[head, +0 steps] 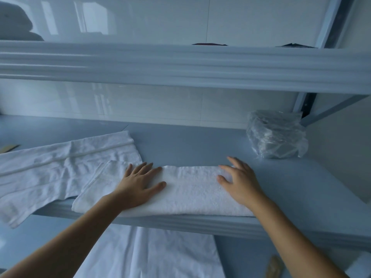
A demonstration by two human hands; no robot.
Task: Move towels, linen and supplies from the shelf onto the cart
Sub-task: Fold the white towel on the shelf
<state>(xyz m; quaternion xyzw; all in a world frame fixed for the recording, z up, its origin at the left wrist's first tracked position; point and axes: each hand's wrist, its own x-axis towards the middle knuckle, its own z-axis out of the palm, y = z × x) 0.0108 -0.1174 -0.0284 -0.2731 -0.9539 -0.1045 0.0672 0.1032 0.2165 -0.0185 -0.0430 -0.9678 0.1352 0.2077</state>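
A folded white towel (188, 189) lies along the front edge of the middle shelf (192, 145). My left hand (138, 183) rests flat on its left part, fingers straight and spread. My right hand (239, 179) lies on the towel's right end with its fingers slightly bent, gripping nothing. A second white towel (60, 165), loosely laid out, covers the shelf's left side and hangs over the front edge. A clear plastic-wrapped pack of supplies (275, 135) stands at the back right of the shelf.
The upper shelf's front rail (180, 65) crosses the view above my hands. White linen (156, 255) lies on the lower shelf below. A tan object (274, 267) sits at the bottom right. A glossy white wall backs the shelving.
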